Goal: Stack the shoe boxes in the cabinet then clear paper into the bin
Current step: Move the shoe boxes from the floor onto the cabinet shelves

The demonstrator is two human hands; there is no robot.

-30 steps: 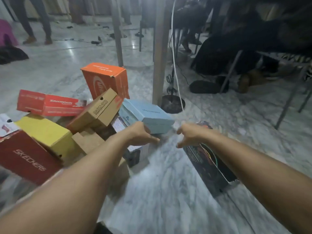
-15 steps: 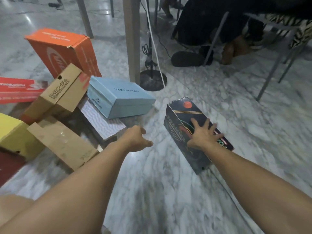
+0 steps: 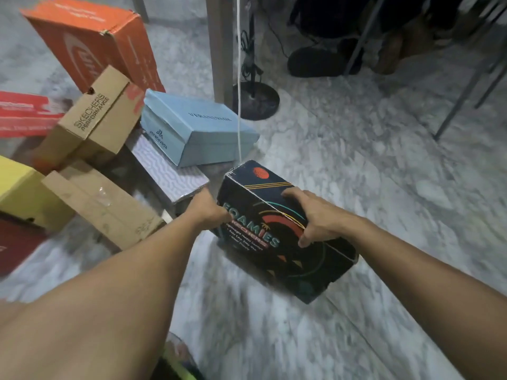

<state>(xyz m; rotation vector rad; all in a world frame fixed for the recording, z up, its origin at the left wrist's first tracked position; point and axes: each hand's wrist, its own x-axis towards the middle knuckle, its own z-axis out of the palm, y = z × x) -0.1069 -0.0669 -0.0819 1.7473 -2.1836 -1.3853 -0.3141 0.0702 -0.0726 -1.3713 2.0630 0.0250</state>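
I have both hands on the black shoe box [image 3: 277, 231] — it sits on the marble floor [image 3: 370, 187], just right of the jumbled boxes. My right hand [image 3: 315, 215] curls over its top edge, thumb down the printed side. My left hand [image 3: 208, 212] grips the near left end. The blue box [image 3: 197, 127] lies just behind, beside the tilted brown box [image 3: 96, 119].

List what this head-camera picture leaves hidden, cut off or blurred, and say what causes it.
- Left hand fingers: hidden behind the black shoe box, head view.
- Red box: cut off by the left edge.
- Orange box lettering: blurred, unreadable.
- Cabinet and bin: outside the frame.
- Box contents: lids closed.
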